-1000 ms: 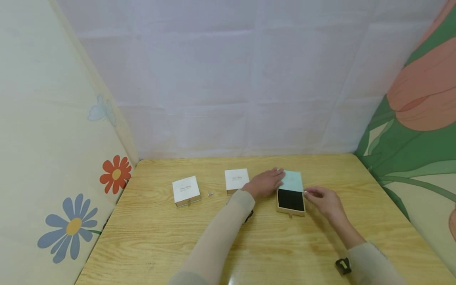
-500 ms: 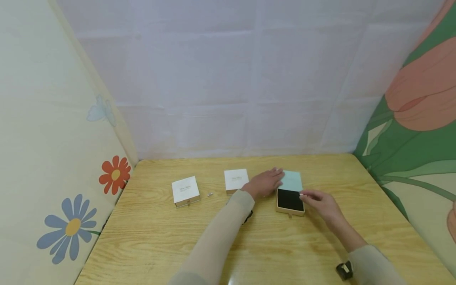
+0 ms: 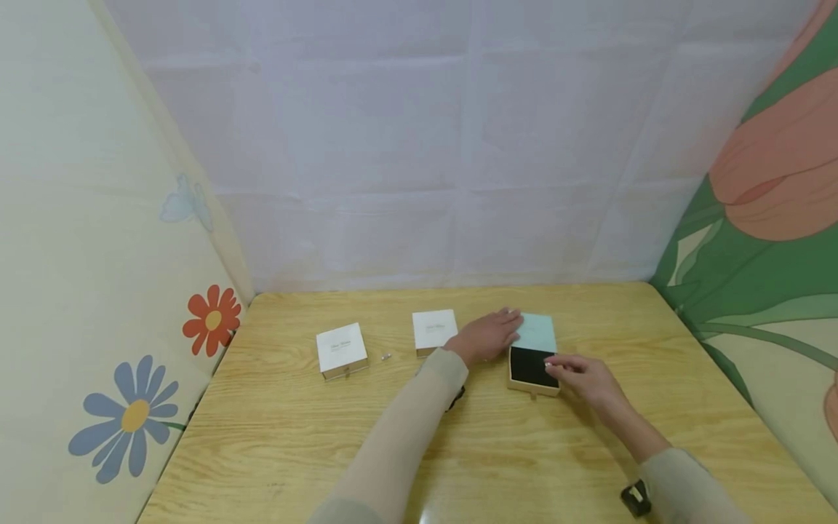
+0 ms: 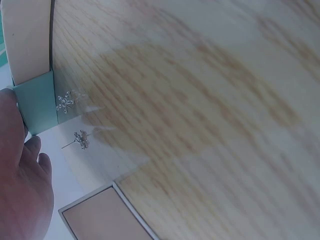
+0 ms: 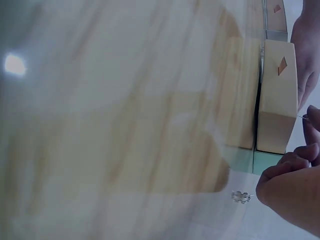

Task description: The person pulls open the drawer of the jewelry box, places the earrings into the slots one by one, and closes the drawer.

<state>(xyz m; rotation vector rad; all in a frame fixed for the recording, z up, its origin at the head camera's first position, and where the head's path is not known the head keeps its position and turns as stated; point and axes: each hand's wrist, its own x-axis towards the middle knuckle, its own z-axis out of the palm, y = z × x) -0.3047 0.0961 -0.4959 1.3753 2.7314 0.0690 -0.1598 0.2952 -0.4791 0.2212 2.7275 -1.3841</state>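
My right hand (image 3: 585,378) pinches a small silvery stud earring (image 3: 548,364) over the black insert (image 3: 529,366) of an open jewelry box (image 3: 533,389). In the right wrist view, the thin pin (image 5: 302,117) shows at my fingertips, by the box's corner. My left hand (image 3: 487,338) rests with extended fingers on the box's pale mint lid (image 3: 538,333), which is folded back. Close to my left hand in the left wrist view lie two clear, sparkly stud earrings (image 4: 80,140). Another sparkly earring (image 5: 241,196) appears beside my right hand in the right wrist view.
Two closed white boxes with printed lids stand to the left, one at the middle (image 3: 434,329) and one farther out (image 3: 342,349). Small silvery earrings (image 3: 386,356) lie between them. A wood-grain table (image 3: 294,444) carries everything, with a white cloth (image 3: 360,145) hanging behind.
My right hand has moved left with the earring, from the box's right edge to above the black insert. My left hand stays on the lid.
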